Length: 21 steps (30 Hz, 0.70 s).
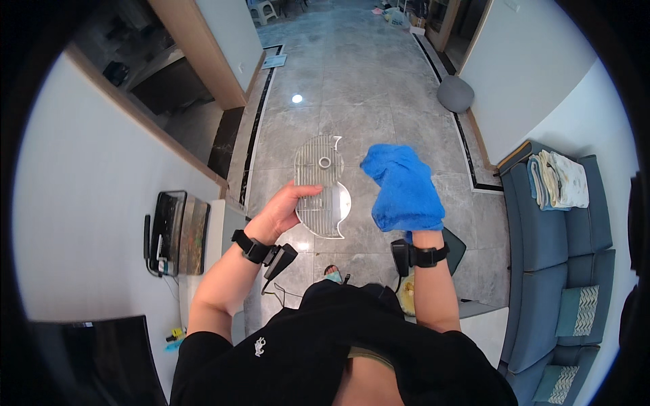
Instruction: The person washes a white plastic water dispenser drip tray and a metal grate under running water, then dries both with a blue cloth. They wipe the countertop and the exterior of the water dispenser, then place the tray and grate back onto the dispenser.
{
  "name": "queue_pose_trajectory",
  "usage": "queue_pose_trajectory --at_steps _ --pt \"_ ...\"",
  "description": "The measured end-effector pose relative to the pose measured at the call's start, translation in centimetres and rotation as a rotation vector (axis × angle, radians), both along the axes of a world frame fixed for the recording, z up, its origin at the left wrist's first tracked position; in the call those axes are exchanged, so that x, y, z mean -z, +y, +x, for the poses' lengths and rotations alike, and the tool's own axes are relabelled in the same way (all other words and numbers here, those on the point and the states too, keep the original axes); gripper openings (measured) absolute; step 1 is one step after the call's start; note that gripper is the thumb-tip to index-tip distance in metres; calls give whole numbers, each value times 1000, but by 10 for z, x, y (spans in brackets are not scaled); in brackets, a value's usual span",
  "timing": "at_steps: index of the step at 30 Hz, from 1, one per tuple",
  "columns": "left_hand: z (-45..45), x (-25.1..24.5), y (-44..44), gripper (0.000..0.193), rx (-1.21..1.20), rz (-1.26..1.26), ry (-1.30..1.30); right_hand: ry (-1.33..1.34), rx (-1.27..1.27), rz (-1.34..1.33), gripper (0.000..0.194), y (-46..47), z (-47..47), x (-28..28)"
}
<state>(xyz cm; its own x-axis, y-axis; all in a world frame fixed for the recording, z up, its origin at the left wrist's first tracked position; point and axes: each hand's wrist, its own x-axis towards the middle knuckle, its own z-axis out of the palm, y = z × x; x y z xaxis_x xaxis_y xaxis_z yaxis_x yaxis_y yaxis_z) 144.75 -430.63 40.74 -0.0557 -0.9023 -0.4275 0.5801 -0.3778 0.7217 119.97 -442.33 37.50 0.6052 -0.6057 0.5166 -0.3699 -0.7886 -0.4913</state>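
My left hand grips the left edge of a translucent ribbed plastic panel, with the thumb resting across its face. The panel has straight slats, a scalloped right side with pointed corners and a round ring in its upper half. It is held up above the floor. To the right of it, a blue towel-like cloth covers my right hand down to the wrist, and the fingers are hidden in it. Cloth and panel are apart.
A fish tank stands on a white cabinet at left. At right is a blue-grey sofa with folded cloths and patterned cushions. A grey pouf sits by the wall. Below my right wrist is a yellowish basin, partly hidden.
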Motion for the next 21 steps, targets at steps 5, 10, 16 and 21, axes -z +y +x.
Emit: queue_pose_trajectory --at_steps 5,10,16,21 --pt "13 2 -112 38 196 41 -55 154 77 -122 9 -90 61 8" --pt "12 16 -250 40 229 -18 -132 148 200 -124 13 -208 89 34" --pt "57 21 -397 59 234 -62 416 299 254 122 20 -359 123 -2" --pt "94 27 -479 59 143 -85 576 183 178 307 35 -454 163 -27"
